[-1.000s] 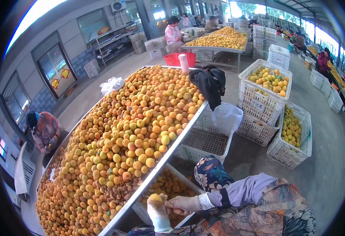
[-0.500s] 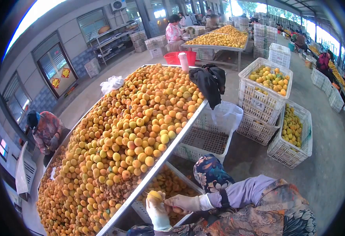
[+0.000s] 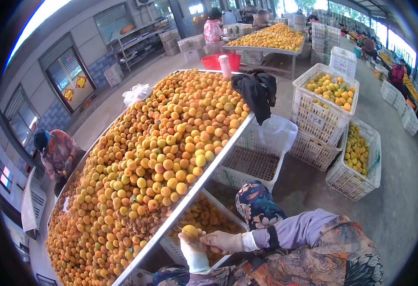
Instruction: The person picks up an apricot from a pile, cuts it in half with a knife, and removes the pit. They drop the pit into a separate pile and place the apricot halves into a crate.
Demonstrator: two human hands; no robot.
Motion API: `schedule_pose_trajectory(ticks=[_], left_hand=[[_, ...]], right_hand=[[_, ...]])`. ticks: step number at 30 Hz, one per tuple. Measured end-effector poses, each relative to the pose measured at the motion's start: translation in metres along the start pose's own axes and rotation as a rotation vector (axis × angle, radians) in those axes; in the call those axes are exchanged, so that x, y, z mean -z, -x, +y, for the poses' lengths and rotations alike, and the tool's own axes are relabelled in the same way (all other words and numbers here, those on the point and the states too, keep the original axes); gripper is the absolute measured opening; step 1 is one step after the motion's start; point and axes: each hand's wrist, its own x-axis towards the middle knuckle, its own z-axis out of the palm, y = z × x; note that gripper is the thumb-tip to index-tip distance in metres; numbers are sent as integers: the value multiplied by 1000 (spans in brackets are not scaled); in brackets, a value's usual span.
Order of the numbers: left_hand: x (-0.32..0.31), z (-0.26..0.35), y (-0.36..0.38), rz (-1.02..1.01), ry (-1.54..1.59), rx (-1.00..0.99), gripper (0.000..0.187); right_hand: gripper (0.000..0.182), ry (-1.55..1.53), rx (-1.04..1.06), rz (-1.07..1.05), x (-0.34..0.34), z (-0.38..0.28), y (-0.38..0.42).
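Note:
My left hand (image 3: 193, 252), pale-gloved, is closed around a yellow-orange apricot (image 3: 190, 231) just off the near edge of the sorting table. My right hand (image 3: 224, 241) is closed beside the fruit, its fingers meeting the left hand's fingertips. Whatever the right fingers pinch is too small and hidden to name. Below both hands is a crate (image 3: 171, 249) with more orange fruit (image 3: 204, 214) in it, partly covered by my hands and the table. A large heap of apricots (image 3: 156, 162) covers the table, with brownish, shrivelled pieces (image 3: 149, 221) near its front edge.
The metal table rim (image 3: 190, 195) runs diagonally beside my hands. A black garment (image 3: 256, 93) and pink bottle (image 3: 224, 66) sit at its far corner. Crates of fruit (image 3: 321, 114) stand right, near an open white crate (image 3: 252, 164). A co-worker (image 3: 58, 155) sits across the table.
The camera view has tilted slightly, so the table and crates appear shifted. Both hands stay together at the apricot, with only a small movement.

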Motion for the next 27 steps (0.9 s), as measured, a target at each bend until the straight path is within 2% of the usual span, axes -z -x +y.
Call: schedule_pose_trajectory(ticks=[2,3,5,6,8,10,12,17,20,25,27], left_hand=[[-1,3,-1,85,120,181,43],[-4,5,-1,89,118,176,43],[-7,7,0,133,75,222,44],[-4,4,1,138,73,228,44],[2,0,-2,47,-143,43,45],[2,4,-3,58,-197,47,45],[1,5,-6,88,-59,242,47],[-6,7,-1,97,58,334,54],[-13,8,2,149,12,281,56],[0,9,0,62,-2,236,58],[8,-2,-4,105,12,226,58]], right_hand=[[38,27,170,56,-1,16,-9],[38,28,171,49,-3,20,-13],[40,50,447,81,-6,31,-20],[40,45,441,82,-6,27,-15],[42,82,147,128,-10,8,-4],[43,1,134,141,-10,13,-12],[43,-301,39,-131,-3,14,-9],[41,-301,51,-153,-7,13,-6],[40,-238,72,-90,-8,14,-11],[39,-48,86,36,-11,5,-1],[39,-42,11,59,-10,4,3]])
